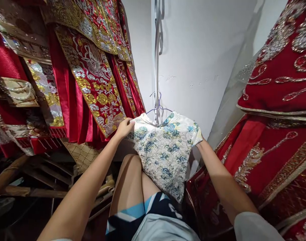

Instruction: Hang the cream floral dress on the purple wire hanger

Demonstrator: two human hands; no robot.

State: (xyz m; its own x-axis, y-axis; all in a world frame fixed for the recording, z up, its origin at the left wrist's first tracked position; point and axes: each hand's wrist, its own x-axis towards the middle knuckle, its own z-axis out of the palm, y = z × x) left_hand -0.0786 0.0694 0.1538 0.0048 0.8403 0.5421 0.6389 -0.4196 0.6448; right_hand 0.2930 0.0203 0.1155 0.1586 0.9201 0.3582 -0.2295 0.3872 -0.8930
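Observation:
A cream short-sleeved blouse (163, 150) with blue, green and yellow flowers hangs in front of me on a thin purple wire hanger (160, 102). The hanger's hook is up by a metal pole at the wall. My left hand (125, 129) pinches the blouse at its left shoulder and sleeve, thumb on the front. On the other side my right wrist (204, 145) goes in behind the sleeve on the right; the fabric hides that hand's fingers. The blouse's lower part hangs down beside my knees.
Red embroidered garments with gold and silver work (95, 77) hang on the left. More red beaded garments (281, 80) stand close on the right. A vertical metal pole (156, 50) runs along the white wall (198, 40). Bamboo furniture (34, 191) sits low on the left.

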